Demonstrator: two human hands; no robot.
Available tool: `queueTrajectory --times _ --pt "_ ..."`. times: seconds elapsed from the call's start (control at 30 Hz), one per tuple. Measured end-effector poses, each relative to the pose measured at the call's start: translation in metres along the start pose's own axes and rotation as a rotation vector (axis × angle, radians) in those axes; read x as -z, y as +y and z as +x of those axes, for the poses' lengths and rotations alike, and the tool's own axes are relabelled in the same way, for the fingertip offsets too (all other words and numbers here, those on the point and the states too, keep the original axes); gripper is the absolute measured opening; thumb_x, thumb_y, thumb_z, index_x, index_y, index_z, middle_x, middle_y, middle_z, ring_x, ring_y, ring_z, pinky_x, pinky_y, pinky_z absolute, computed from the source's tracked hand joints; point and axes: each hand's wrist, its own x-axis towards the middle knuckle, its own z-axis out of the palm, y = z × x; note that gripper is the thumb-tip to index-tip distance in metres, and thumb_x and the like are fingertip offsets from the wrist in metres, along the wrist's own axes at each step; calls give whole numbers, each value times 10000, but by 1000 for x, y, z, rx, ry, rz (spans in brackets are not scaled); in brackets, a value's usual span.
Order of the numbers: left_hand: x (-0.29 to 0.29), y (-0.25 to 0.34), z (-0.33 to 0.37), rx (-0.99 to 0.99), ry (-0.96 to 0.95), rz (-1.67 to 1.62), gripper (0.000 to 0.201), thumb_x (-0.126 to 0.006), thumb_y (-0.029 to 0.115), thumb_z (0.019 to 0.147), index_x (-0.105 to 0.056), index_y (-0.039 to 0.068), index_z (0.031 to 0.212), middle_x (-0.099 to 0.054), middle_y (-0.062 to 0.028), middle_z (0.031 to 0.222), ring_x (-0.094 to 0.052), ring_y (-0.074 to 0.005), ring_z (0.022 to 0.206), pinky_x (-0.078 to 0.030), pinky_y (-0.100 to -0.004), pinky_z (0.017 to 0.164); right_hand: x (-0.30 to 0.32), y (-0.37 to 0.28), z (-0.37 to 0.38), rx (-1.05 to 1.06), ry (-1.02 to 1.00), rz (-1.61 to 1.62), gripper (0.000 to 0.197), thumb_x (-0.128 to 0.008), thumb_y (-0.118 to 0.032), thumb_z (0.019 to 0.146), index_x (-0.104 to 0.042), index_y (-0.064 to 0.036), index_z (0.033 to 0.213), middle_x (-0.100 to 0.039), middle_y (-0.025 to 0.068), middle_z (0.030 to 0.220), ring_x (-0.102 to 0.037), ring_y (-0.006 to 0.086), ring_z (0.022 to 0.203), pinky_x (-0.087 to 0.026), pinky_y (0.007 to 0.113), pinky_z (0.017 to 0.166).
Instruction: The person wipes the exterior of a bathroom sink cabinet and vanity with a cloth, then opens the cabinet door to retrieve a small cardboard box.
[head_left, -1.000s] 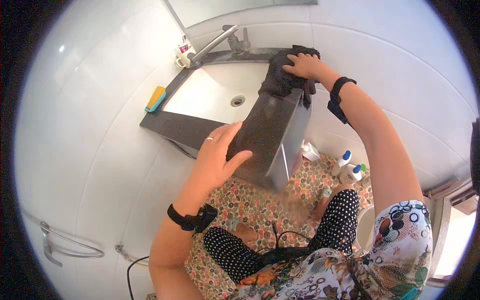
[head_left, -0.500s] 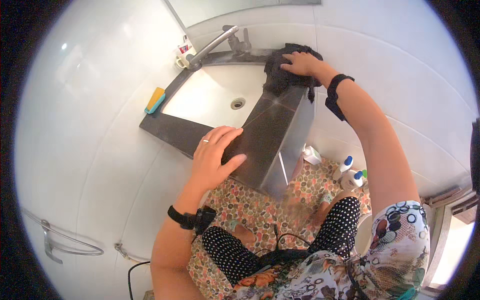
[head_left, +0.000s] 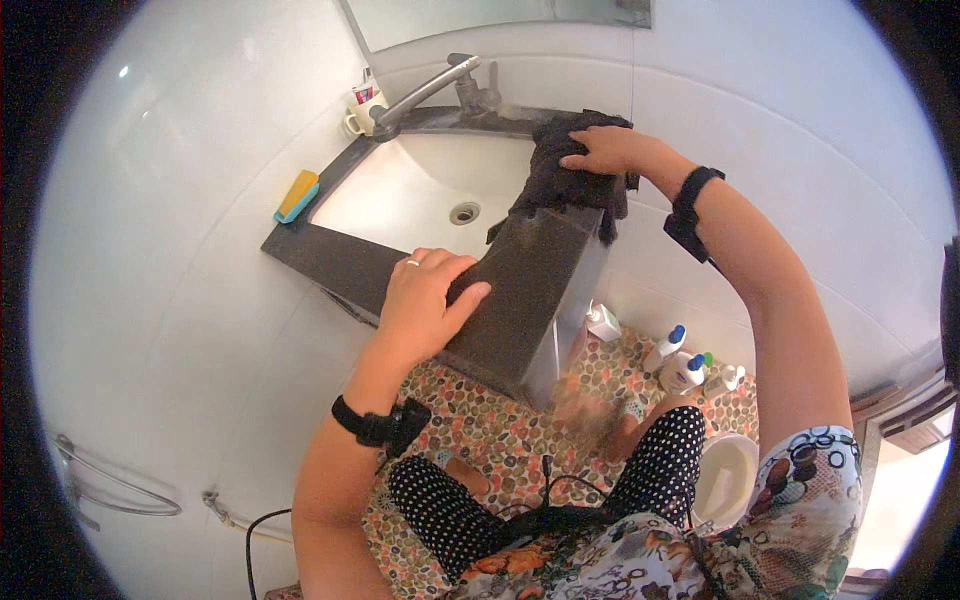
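My right hand [head_left: 606,151] presses on a black cloth [head_left: 560,178] at the right side of the sink counter, its fingers bent over the bunched fabric. The cloth drapes over the counter's right edge, and one corner reaches the basin rim. My left hand [head_left: 425,300] rests on the front part of the dark counter [head_left: 525,300], thumb apart from the fingers, holding nothing. A white basin [head_left: 400,200] with a round metal drain [head_left: 464,213] lies between the hands and the back wall.
A metal faucet [head_left: 430,90] stands at the back, beside a light mug [head_left: 365,110] with tubes in it. A yellow-and-teal brush [head_left: 297,196] lies on the left rim. Several bottles [head_left: 682,372] and a white bucket [head_left: 727,480] stand on the pebble-patterned floor at right.
My right hand has drawn the black cloth a little toward me, and it now spreads further along the counter's right side. My left hand stays on the counter. The view has shifted slightly.
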Motion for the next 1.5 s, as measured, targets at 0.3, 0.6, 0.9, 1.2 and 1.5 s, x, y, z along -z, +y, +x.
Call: queueTrajectory --times 0.3,0.6,0.9,1.2,1.5 --pt "-5 70 -26 -29 53 26 358 -651 286 846 -637 2 1063 -629 -151 1024 -557 -333 1014 -399 -434 910 15 4 26 9 -87 -23 994 -602 -687 750 -343 -38 1457 -356 188 1491 -336 339 1378 -276 416 1132" --pt "-8 115 -43 -64 100 86 384 -652 319 832 -626 24 1077 -615 -129 1051 -536 -318 1045 -383 -431 937 41 9 -16 -17 -157 -161 1044 -627 -673 738 -257 -59 1497 -256 189 1539 -260 350 1414 -231 458 1146" --pt "-6 138 -55 -63 37 106 392 -644 342 838 -617 30 1074 -607 -138 1047 -527 -321 1062 -367 -435 962 59 -2 -16 -81 -292 -29 1001 -651 -623 747 -287 -58 1489 -286 221 1517 -263 358 1410 -245 445 1141" --pt "-6 126 -55 -77 71 70 397 -647 367 834 -632 35 1050 -612 -137 1019 -542 -317 1045 -378 -431 954 42 7 15 22 -192 -93 1029 -672 -586 755 -244 0 1485 -340 212 1494 -321 347 1382 -268 437 1126" --pt "-22 69 -23 -65 113 57 399 -619 387 855 -639 41 1052 -614 -134 1005 -549 -313 1026 -388 -432 946 28 53 -26 -123 -311 -259 921 -500 -681 829 -363 -5 1438 -440 215 1424 -507 339 1240 -455 412 986"
